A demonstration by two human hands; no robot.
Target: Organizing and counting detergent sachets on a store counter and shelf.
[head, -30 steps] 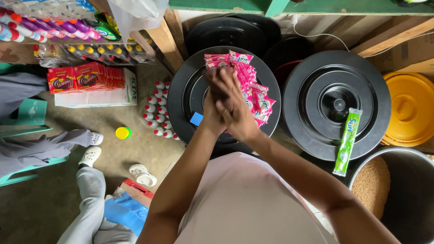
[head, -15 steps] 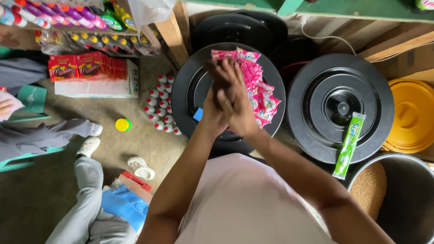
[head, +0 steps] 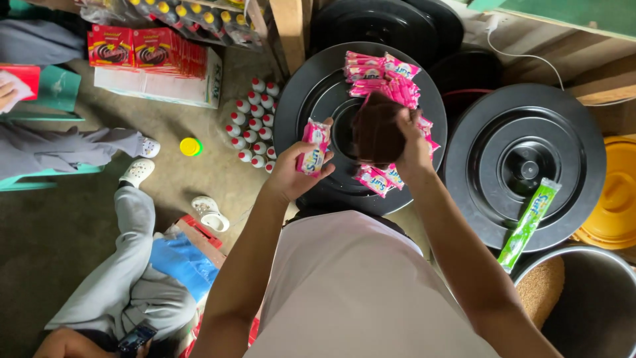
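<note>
- Over the near black lid [head: 311, 99], your left hand [head: 299, 174] is closed around one pink sachet [head: 313, 147] — thumb on its face, fingers behind — and holds it roughly upright, long axis running away from you.
- Your right hand [head: 412, 147] sits just to the right of it, fingers curled around a dark brown thing [head: 376, 136]; what that thing is cannot be told, but the grip is closed on it.
- The heap of pink sachets [head: 384, 78] lies on the far part of the same lid, beyond both hands; a few more sachets [head: 379, 179] lie just under your right wrist. The right hand is the nearer one to both.
- A green sachet [head: 530, 222] rests on the second black lid [head: 583, 166], well off to your right.
- Against the earlier frames: the hands were pressed together over the pile then — now they have parted, the left drawn back toward you with a single sachet.
</note>
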